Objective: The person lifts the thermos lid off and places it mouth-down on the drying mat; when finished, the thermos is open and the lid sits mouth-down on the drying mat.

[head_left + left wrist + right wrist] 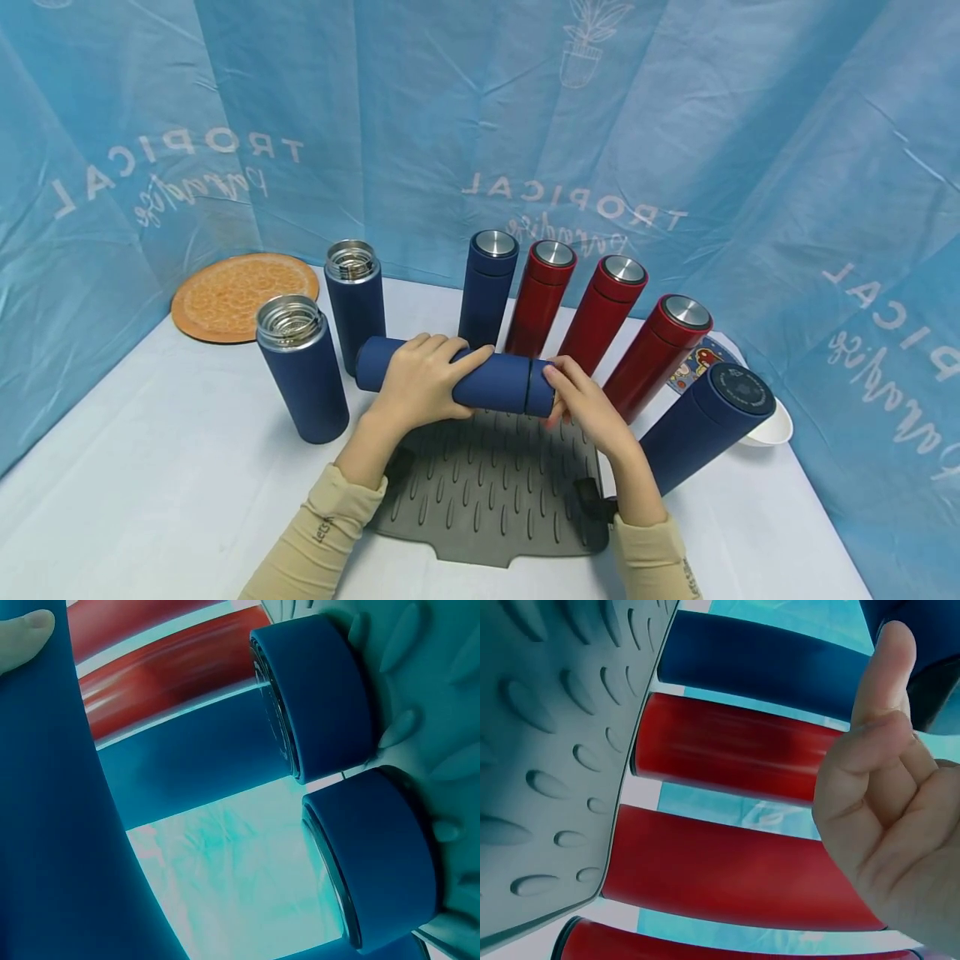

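Observation:
A blue bottle [491, 385] lies sideways in the air above the grey ribbed mat [487, 492]. Around its body curls the left hand [420, 379]; the fingers and thumb of the right hand [588, 404] pinch its capped end. In the left wrist view the bottle [67, 825] fills the left side, with a fingertip on it, and two blue caps [315, 697] [375, 859] rest on the mat. The right wrist view shows the right hand [892, 780] with its thumb against the blue cap end [930, 630].
Two blue bottles without caps [303, 383] [356, 308] stand at left, near an orange round mat [243, 296]. Behind and right stand a capped blue bottle [487, 292], several red bottles [540, 300], another blue bottle [705, 425] and a white bowl [772, 429]. A blue curtain [450, 125] hangs behind.

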Tool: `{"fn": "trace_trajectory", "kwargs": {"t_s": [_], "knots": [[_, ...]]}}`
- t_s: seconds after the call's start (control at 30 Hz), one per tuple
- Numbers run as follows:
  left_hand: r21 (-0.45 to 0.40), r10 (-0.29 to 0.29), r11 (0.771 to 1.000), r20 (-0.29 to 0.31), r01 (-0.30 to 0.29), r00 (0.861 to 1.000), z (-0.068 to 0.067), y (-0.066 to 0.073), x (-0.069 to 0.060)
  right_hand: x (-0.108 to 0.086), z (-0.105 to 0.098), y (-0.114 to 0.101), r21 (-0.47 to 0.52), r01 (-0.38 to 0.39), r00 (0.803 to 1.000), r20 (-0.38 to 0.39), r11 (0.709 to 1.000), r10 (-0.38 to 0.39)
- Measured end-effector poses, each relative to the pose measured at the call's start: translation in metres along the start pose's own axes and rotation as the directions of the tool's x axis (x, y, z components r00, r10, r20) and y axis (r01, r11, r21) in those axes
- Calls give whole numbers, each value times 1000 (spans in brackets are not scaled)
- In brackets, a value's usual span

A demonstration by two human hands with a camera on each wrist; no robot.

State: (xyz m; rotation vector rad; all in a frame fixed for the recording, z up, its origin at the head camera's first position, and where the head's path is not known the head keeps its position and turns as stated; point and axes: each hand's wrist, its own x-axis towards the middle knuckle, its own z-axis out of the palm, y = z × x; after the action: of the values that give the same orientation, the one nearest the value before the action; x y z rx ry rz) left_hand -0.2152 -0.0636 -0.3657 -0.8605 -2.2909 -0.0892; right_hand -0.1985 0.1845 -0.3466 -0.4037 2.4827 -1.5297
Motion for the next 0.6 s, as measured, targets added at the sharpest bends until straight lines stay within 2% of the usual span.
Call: {"fn": "trace_trajectory", "kwargs": {"t_s": [0.1, 0.4, 0.6], "knots": [[-7, -3, 1000, -5, 2, 1000, 0, 0, 0, 5, -2, 13, -5, 35, 999, 19, 999, -35], [-5, -13, 1000, -18, 13, 1000, -2, -3, 0, 3, -6, 14, -13, 125, 990, 67, 992, -124], [1, -15, 1000, -4, 15, 1000, -3, -3, -1, 4, -6, 15, -55, 230, 972, 61, 972, -226]]}}
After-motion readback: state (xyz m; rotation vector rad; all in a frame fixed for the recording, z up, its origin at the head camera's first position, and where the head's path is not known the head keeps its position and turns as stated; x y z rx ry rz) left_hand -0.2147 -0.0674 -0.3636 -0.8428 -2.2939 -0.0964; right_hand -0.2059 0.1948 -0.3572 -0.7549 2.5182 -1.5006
